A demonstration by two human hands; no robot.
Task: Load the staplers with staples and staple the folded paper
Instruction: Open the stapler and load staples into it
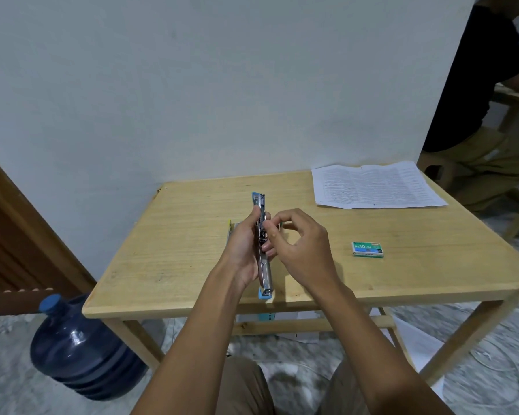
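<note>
Stapler (pixel 263 244) sits mid-bench, opened out flat so its blue-tipped ends point to 12 and 6 o'clock, metal channel facing up. Left hand (pixel 244 250) is wrapped around it from the 9 o'clock side, thumb along the upper half, fingers curled under and showing on the far side. Right hand (pixel 301 250) is at 3 o'clock of the stapler, thumb and forefinger pinched together right at the metal channel; whether a strip of staples is between them is too small to tell, so can't say if it grips anything. Other fingers of that hand are loosely curled. Second stapler (pixel 230 232), yellow-edged, lies on the bench (pixel 168 250) just at 9 o'clock of the left hand, mostly hidden behind it. Staple box (pixel 367 249), green with "No.10" print, lies flat at 3 o'clock, well apart from both hands, and looks closed. Paper (pixel 375 185), printed with a crease down the middle, lies spread at the 1 o'clock corner of the bench, against the wall (pixel 222 85). Water jug (pixel 81 345), blue, stands on the floor at 8 o'clock beside the bench leg. More white sheets lie on the floor under the bench. Second person (pixel 480 100) in dark top and khaki trousers sits at 2 o'clock, partly cut off by the frame edge.
</note>
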